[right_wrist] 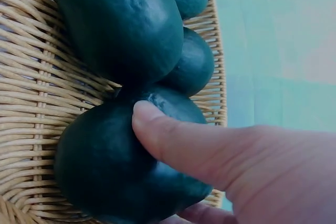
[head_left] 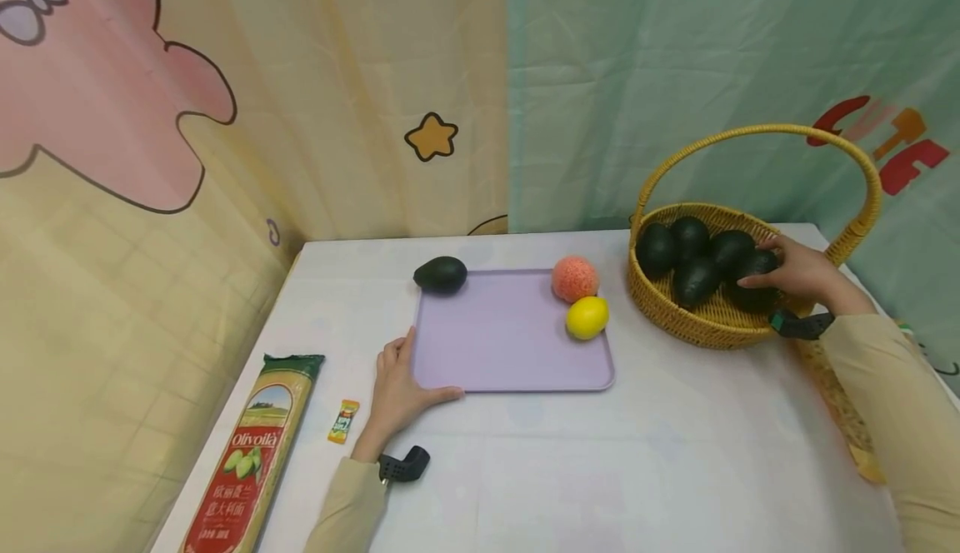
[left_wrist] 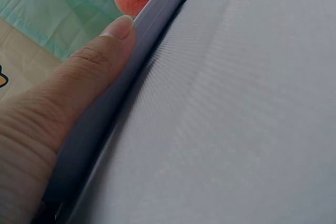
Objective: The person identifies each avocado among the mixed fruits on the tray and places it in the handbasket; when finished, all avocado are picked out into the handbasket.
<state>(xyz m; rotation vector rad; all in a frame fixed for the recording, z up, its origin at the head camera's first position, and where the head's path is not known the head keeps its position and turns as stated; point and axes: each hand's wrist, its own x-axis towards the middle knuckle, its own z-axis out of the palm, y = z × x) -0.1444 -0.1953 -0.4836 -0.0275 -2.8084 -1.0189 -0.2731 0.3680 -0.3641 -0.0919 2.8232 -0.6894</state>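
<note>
My right hand (head_left: 797,271) reaches into the wicker basket (head_left: 701,332) and grips an avocado (right_wrist: 105,166) at its right side, thumb on top. Several other dark green avocados (head_left: 696,281) lie beside it in the basket. At the near left corner of the lilac tray (head_left: 495,345), my left hand (head_left: 399,391) touches the rim with thumb and fingers spread; its thumb (left_wrist: 100,59) lies straight along the near edge. One avocado (head_left: 441,276) sits over the tray's far left corner. A pink, rough-skinned round fruit (head_left: 575,279) and a lemon (head_left: 587,318) are at the tray's right side.
On the left lie a pack of spaghetti (head_left: 247,461) and a small yellow-orange wrapped snack (head_left: 344,421). A long yellowish pack (head_left: 840,407) is partly hidden under the right forearm. The basket's tall handle (head_left: 757,130) arches above it. A printed curtain (head_left: 570,95) hangs behind the table.
</note>
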